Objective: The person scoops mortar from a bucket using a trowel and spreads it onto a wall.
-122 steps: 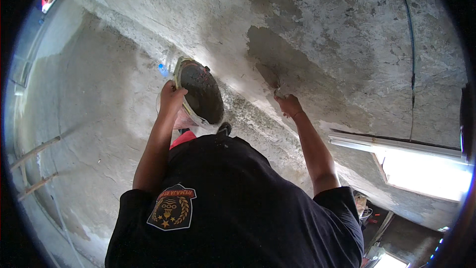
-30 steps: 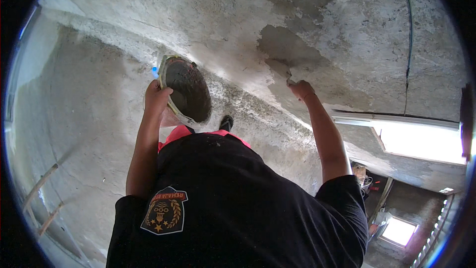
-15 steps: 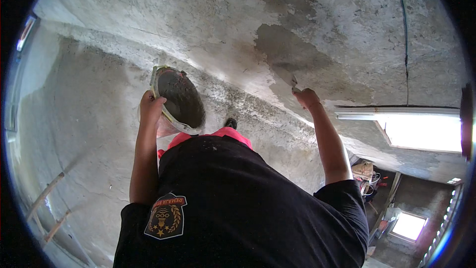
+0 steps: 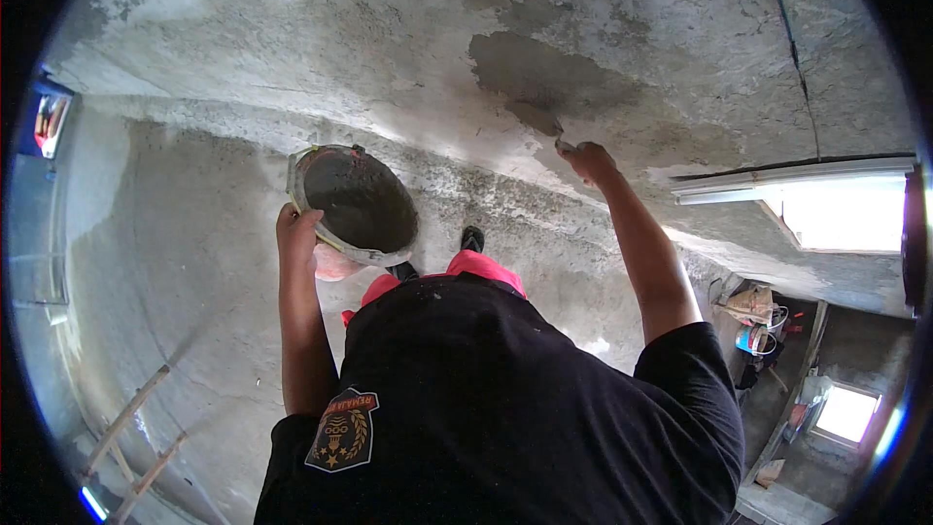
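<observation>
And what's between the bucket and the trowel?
From the bucket to the trowel, the head view shows just a rough, speckled strip, then pale wall. No other object sits between them.

A patchily plastered wall [image 4: 525, 58] suggests a building site.
</observation>
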Demonstrator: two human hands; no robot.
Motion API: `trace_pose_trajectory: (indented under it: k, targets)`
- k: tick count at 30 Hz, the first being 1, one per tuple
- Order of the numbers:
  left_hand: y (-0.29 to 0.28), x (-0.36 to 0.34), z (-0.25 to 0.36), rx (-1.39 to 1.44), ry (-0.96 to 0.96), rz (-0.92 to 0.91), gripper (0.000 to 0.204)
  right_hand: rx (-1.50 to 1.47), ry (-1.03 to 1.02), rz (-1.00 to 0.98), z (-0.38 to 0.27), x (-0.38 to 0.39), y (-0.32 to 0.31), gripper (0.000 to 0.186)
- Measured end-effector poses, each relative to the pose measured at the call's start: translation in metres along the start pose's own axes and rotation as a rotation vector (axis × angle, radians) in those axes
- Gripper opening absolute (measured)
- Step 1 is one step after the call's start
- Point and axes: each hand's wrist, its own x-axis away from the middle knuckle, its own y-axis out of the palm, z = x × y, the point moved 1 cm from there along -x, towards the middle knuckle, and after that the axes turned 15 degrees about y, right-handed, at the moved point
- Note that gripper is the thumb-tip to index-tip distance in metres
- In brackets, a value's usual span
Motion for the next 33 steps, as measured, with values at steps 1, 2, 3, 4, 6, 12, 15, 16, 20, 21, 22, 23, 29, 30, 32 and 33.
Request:
trace_pose_trajectory:
  k: [1, 2, 3, 4, 6, 12, 15, 16, 20, 21, 22, 23, 29, 30, 32, 33]
  targets:
    - [0.001, 0.001, 0.001, 0.033, 0.001, 0.005, 0.021, 0.087, -0.006, 0.009, 0.004, 0.004, 0.004, 0.055]
    - [0.002, 0.003, 0.002, 0.065, 0.003, 0.01, 0.022, 0.085, -0.016, 0.003, 0.011, 0.011, 0.012, 0.055]
    - [-0.002, 0.008, 0.001, 0.058, 0.006, 0.031, 0.022, -0.044, -0.102, 0.015, 0.011, 0.03, 0.022, 0.053]
    - [0.0, 0.008, -0.001, 0.073, 0.002, 0.042, 0.022, -0.183, -0.173, 0.03, 0.016, 0.041, 0.028, 0.051]
    - [0.005, 0.011, 0.004, 0.07, 0.002, 0.039, 0.022, -0.184, -0.455, 0.202, 0.035, 0.027, 0.055, 0.05]
    - [0.003, 0.032, 0.01, -0.004, -0.061, 0.106, 0.023, -0.164, -0.456, 0.322, 0.0, 0.05, 0.055, 0.039]
    - [0.008, 0.042, 0.014, -0.034, -0.044, 0.127, 0.022, -0.197, -0.567, 0.508, -0.009, 0.007, 0.06, 0.043]
    - [0.008, 0.045, 0.014, -0.04, -0.047, 0.165, 0.022, -0.206, -0.573, 0.492, -0.013, -0.002, 0.057, 0.043]
    - [0.007, 0.056, 0.023, -0.058, -0.067, 0.227, 0.025, 0.01, -0.527, 0.306, -0.021, -0.032, 0.061, 0.047]
    - [0.006, 0.059, 0.026, -0.066, -0.068, 0.236, 0.025, 0.032, -0.59, 0.308, -0.021, -0.031, 0.062, 0.045]
    - [0.003, 0.062, 0.028, -0.03, -0.087, 0.229, 0.03, 0.054, -0.652, 0.31, -0.02, -0.03, 0.063, 0.044]
    - [0.003, 0.065, 0.029, 0.007, -0.107, 0.221, 0.036, 0.053, -0.658, 0.303, -0.017, -0.032, 0.069, 0.044]
    - [0.016, 0.083, 0.038, -0.01, -0.106, 0.336, 0.038, -0.142, -0.625, 0.228, -0.023, -0.015, 0.06, 0.043]
    - [0.016, 0.086, 0.036, -0.012, -0.112, 0.342, 0.038, -0.138, -0.628, 0.221, -0.026, -0.02, 0.06, 0.043]
    - [0.017, 0.086, 0.029, 0.033, -0.098, 0.334, 0.037, -0.087, -0.582, 0.252, -0.035, -0.037, 0.064, 0.044]
    - [0.018, 0.088, 0.027, 0.033, -0.099, 0.338, 0.037, -0.014, -0.563, 0.232, -0.039, -0.044, 0.071, 0.045]
